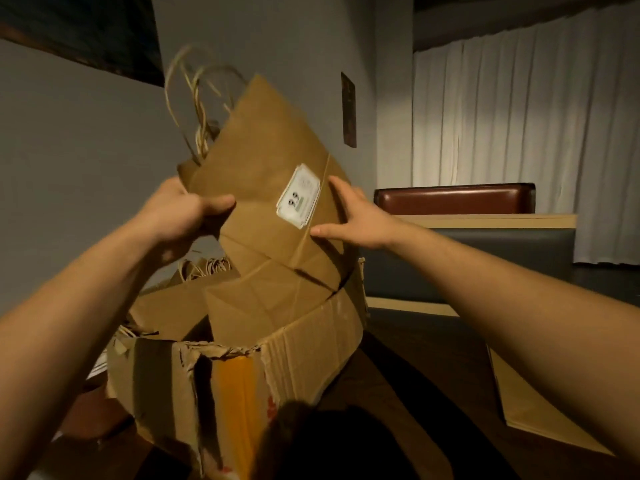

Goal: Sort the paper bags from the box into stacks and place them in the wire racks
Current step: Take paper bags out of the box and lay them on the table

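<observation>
Flat bundle of paper bags (pixel 273 188) is tilted up, lower end down inside the torn cardboard box (pixel 311 334), handles (pixel 201 98) at top. Prob mid-lift, so both hands flank it above the box. Left hand (pixel 183 209) closed on bundle's left edge, thumb across the face; right hand (pixel 356 216) open, fingers spread flat on right edge by the white label (pixel 298 195), steadying, not gripping. More bags in box behind; no wire racks in view.
</observation>
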